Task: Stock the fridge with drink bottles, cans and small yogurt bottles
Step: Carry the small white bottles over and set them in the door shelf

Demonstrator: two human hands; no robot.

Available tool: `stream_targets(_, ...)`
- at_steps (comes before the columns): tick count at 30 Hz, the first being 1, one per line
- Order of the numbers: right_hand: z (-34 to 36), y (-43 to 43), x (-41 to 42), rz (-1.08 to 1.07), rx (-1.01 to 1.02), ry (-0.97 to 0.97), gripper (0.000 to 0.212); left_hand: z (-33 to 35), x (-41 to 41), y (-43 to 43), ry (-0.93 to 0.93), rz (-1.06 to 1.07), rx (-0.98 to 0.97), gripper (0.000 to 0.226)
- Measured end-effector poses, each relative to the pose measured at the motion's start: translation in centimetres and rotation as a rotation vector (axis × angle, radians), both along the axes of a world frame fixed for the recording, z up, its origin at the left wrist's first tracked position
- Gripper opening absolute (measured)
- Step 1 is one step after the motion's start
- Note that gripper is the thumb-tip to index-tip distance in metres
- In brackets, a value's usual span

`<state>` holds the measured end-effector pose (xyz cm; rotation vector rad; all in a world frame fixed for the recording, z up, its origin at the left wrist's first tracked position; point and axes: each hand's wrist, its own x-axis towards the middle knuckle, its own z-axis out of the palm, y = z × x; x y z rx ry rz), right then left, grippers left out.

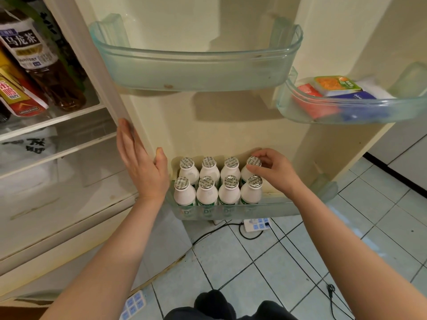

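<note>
Several small white yogurt bottles (206, 192) with foil caps stand in two rows in the lowest door shelf (272, 210) of the open fridge. My right hand (273, 170) pinches the top of the back-right yogurt bottle (253, 163) with curled fingers. My left hand (141, 160) lies flat with straight fingers against the inner edge of the fridge door, just left of the bottles. A large tea bottle (34, 56) lies on a shelf inside the fridge at the upper left.
A transparent door shelf (196, 72) hangs above the bottles with nothing visible in it. A second door shelf (346, 112) at right holds small packets. A power strip (256, 225) and cables lie on the tiled floor below. Fridge drawers (57, 192) sit at left.
</note>
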<state>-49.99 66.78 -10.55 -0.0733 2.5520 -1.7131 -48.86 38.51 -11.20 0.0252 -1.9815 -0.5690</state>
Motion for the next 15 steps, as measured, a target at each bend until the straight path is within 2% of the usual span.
stream_targets(8, -0.33, -0.32, 0.29, 0.003, -0.017, 0.031, 0.028, 0.24, 0.27, 0.08, -0.017, 0.009, -0.008, 0.062)
stream_targets(15, -0.5, -0.49, 0.27, 0.004, -0.175, -0.058, 0.032, 0.4, 0.24, -0.02, -0.012, 0.002, -0.01, 0.063)
